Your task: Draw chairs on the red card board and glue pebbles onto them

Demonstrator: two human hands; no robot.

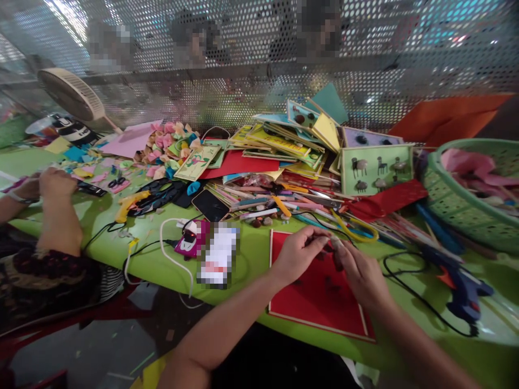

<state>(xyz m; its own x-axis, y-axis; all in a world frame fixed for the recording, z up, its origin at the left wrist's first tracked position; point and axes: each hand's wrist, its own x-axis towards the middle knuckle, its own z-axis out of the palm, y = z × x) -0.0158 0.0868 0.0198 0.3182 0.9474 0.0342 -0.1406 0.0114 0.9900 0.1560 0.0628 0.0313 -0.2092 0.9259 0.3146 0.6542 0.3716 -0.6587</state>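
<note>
Over a red card (320, 316) edged with pale sticks, my two hands meet fingertip to fingertip. The fingers of my left hand (300, 253) are pinched together, the thumb lying along the index finger. My right hand (360, 270) is closed likewise, its thumb and fingers touching those of the left. Something small and dark seems to sit between them, but the fingers cover most of it. Faint dark marks show on the red card below. Right of the hands, a blue glue gun (460, 286) lies on the green table (247, 302) with its black cord looped.
Behind lie pencils and sticks (259, 204), a dark phone (210, 205), stacked cards (279, 141) and a card with stone animals (377, 167). A green basket (458, 200) stands right. At left are a yellow glue gun (130, 206), a fan (73, 94) and another person's hands (57, 183).
</note>
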